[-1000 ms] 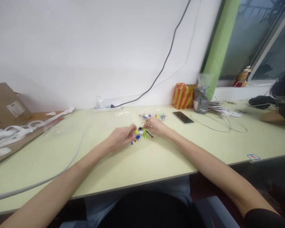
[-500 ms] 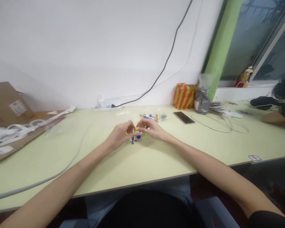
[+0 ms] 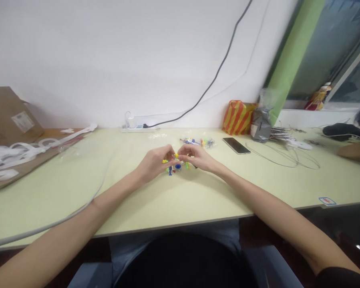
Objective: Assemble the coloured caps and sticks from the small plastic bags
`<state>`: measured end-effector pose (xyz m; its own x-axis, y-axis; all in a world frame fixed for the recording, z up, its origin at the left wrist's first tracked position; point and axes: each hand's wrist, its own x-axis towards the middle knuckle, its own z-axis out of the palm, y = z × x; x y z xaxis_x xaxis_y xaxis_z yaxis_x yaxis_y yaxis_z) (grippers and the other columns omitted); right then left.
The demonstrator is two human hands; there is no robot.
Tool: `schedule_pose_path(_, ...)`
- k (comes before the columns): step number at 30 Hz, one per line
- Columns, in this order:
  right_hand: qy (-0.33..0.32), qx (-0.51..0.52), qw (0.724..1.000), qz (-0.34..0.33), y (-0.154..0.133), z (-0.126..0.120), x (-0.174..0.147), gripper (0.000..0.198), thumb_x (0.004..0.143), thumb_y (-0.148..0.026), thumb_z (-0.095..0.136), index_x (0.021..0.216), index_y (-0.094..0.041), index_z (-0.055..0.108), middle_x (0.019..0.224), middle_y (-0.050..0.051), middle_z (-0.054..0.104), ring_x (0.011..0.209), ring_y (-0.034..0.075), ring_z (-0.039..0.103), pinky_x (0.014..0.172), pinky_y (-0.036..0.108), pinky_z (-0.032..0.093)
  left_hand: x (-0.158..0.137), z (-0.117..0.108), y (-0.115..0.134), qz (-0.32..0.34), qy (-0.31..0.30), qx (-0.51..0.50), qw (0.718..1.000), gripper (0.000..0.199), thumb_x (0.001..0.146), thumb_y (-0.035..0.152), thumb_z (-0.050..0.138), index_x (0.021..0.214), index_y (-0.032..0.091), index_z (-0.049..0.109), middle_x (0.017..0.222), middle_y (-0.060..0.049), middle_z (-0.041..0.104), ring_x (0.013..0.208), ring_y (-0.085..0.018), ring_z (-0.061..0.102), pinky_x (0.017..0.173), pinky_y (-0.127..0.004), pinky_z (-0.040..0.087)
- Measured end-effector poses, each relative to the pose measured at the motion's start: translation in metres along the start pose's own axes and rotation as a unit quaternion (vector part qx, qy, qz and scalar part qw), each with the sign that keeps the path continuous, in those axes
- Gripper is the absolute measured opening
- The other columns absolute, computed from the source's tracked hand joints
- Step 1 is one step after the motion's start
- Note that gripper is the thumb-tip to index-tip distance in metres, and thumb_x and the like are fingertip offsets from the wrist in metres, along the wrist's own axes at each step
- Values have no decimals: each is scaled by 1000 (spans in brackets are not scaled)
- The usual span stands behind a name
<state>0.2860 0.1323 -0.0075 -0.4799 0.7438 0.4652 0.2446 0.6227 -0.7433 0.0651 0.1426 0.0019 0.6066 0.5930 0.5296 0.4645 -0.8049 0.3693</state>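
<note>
My left hand [image 3: 158, 161] and my right hand [image 3: 197, 156] meet at the middle of the table, thumbs and fingers pinched together. Between their fingertips shows a small yellow plastic piece [image 3: 176, 155], too small to name more exactly; both hands seem to grip it. Under and around the fingers are several small coloured parts, among them a round blue piece [image 3: 177, 166], an upright blue piece [image 3: 170, 171] and a bright green piece [image 3: 187, 165]. My fingers hide some of these. Just behind the hands lie clear bags of coloured parts [image 3: 208, 142].
A phone [image 3: 236, 145] lies right of the hands, before a striped bag [image 3: 237, 117] and a grey bag [image 3: 260, 126]. A power strip [image 3: 138, 128] stands by the wall. White straps [image 3: 5, 154] and cardboard [image 3: 13, 112] are at left. A pale cable [image 3: 62, 220] crosses my left forearm. Another person's arm [image 3: 354, 152] rests at far right.
The camera view has shifted slightly, so the table things appear a little higher and mostly farther right. Both hands stay together at the yellow piece, their fingertips slightly altered.
</note>
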Motion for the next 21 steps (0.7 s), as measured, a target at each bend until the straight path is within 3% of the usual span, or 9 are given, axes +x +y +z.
schedule_pose_path(12, 24, -33, 999, 9, -3, 3, -1, 21, 92, -35, 64, 93, -15, 68, 90, 5, 70, 80, 15, 63, 73, 27, 49, -1, 3, 2, 6, 2, 64, 998, 37, 94, 57, 56, 89, 20, 57, 80, -1, 66, 71, -16, 61, 65, -27, 40)
schedule_pose_path(15, 19, -92, 996, 8, -1, -4, -1, 18, 93, -32, 62, 93, -15, 68, 90, 6, 71, 81, 16, 63, 73, 27, 47, -1, 7, 2, -21, 5, 66, 998, 38, 94, 59, 54, 93, 21, 56, 81, -1, 66, 72, -17, 61, 65, -27, 40)
schedule_pose_path(21, 36, -257, 966, -13, 6, -31, -8, 13, 95, -18, 57, 92, -17, 70, 92, 6, 67, 81, 17, 59, 74, 28, 44, -1, 7, -4, -75, 35, 91, 992, 33, 98, 48, 49, 121, 24, 50, 92, -1, 67, 76, -17, 62, 69, -29, 43)
